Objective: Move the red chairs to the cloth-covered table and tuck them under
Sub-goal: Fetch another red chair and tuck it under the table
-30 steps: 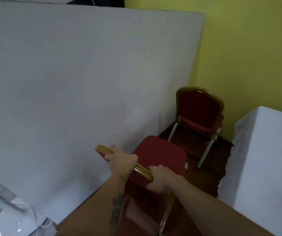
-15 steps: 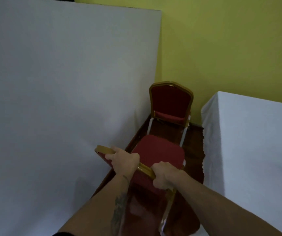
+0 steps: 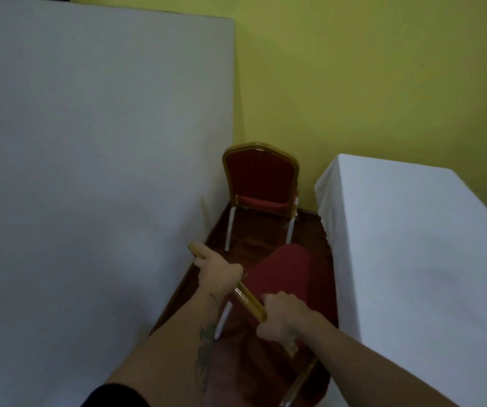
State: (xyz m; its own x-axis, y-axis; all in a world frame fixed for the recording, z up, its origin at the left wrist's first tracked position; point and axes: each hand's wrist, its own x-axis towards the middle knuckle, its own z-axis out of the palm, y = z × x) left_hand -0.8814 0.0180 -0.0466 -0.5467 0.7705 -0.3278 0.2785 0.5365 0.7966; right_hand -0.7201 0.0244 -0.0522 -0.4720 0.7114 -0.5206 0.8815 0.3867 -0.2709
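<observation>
I hold a red chair [image 3: 290, 273] with a gold frame by the top rail of its back. My left hand [image 3: 217, 274] grips the rail's left part and my right hand [image 3: 283, 317] grips its right end. The chair's seat points away from me, close to the left side of the table under a white cloth [image 3: 424, 259]. A second red chair [image 3: 261, 179] stands upright farther back, against the yellow wall, its back turned toward me.
A large white panel [image 3: 98, 171] fills the left side and bounds a narrow strip of dark wooden floor [image 3: 254, 236] between it and the table. A yellow wall [image 3: 368, 77] closes the far end.
The view has swung left to right, bringing the table closer. The chair in my hands has shifted right, nearer the table's cloth. Both hands keep their grip on the rail.
</observation>
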